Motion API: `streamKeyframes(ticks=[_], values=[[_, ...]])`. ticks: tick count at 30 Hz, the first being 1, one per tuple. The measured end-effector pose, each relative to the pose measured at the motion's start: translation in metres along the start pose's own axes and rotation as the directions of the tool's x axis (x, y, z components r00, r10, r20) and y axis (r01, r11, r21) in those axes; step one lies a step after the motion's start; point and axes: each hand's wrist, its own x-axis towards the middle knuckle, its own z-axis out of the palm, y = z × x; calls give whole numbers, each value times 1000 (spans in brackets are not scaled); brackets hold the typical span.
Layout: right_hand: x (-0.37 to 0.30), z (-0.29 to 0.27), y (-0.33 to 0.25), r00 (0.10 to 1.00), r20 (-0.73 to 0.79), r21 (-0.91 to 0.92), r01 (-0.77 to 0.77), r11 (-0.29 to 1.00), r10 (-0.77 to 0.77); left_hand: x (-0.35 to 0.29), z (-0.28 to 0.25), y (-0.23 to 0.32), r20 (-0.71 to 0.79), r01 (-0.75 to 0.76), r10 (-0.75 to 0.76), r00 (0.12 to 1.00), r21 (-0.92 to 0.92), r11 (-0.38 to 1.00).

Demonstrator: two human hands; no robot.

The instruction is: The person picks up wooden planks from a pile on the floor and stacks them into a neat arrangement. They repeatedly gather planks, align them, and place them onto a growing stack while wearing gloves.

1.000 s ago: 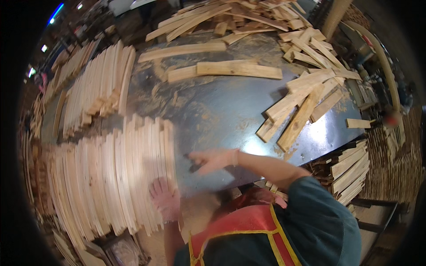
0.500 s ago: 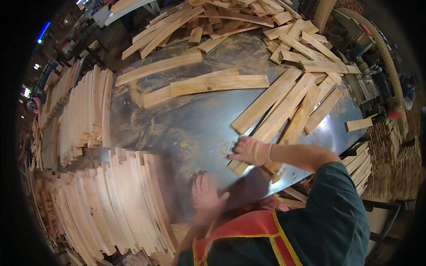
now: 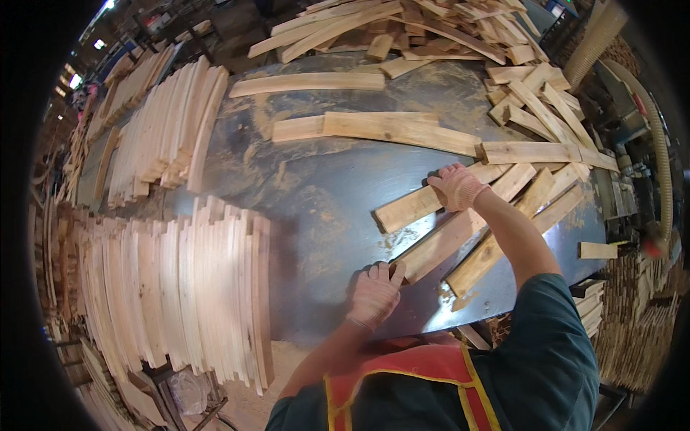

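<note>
Your left hand (image 3: 375, 293) just came across the table (image 3: 305, 244) to touch a loose board's (image 3: 440, 248) near end | right hand (image 3: 458, 188) now farther up, over the next board (image 3: 408, 210) | can't tell if either's clamped | so both hands are at the boards now

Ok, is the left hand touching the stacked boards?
No, the left hand is at the end of a loose board, apart from the stacked boards.

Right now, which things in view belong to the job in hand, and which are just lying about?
In use:
wooden board under the right hand
second wooden board, left hand at its near end

Apparently not involved:
short wooden piece, tabletop's right edge
ribbed hose
</note>
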Motion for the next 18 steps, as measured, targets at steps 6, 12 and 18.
streamKeyframes(ticks=[6, 12, 18], values=[[-75, -97, -54, 739, -672, 549, 454, 702, 47, -140, -28, -59, -49, 232, -240, 969, -139, 963], [-132, -136, -93, 584, -628, 628, 771, -107, 514, -303, 54, -98, -23, 528, -627, 779, -517, 674], [-153, -119, -88, 605, -471, 377, 796, -474, 641, -332, -2, -78, 372, 405, -470, 800, -914, -34]])
